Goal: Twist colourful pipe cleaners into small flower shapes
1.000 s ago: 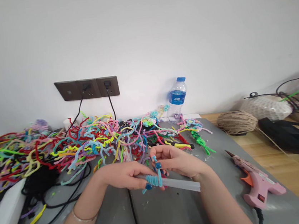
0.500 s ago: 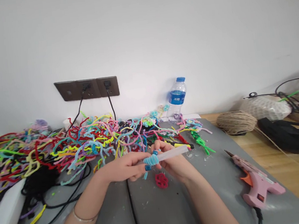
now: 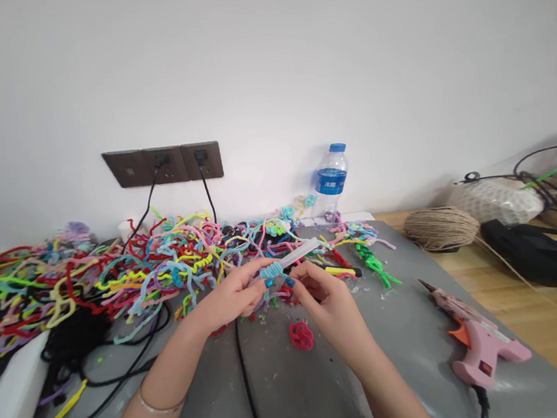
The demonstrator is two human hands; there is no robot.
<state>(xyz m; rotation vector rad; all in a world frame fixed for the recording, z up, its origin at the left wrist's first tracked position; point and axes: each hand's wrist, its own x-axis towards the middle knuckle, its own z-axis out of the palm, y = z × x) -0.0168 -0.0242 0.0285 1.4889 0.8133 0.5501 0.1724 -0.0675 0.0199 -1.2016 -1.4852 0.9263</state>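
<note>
A light blue pipe cleaner (image 3: 271,271) is coiled tightly around a translucent white stick (image 3: 301,252), which slants up to the right. My left hand (image 3: 231,298) grips the coil and the stick's lower end between thumb and fingers. Close beside it, the thumb and fingers of my right hand (image 3: 326,297) are pinched together at the right side of the coil, on what looks like the pipe cleaner's end. Below my hands, a dark pink looped flower shape (image 3: 301,335) lies on the grey table (image 3: 299,394).
A heap of many-coloured pipe cleaners (image 3: 164,262) spreads along the wall. Behind it stands a water bottle (image 3: 332,181). To the right lie a pink glue gun (image 3: 485,346), a twine ball (image 3: 440,228) and a green twisted piece (image 3: 373,265). A black cable (image 3: 248,387) crosses the table.
The stick's free end has swung upward and to the left. My right hand has come from behind the stick to its near side, with the fingers now at the coil.
</note>
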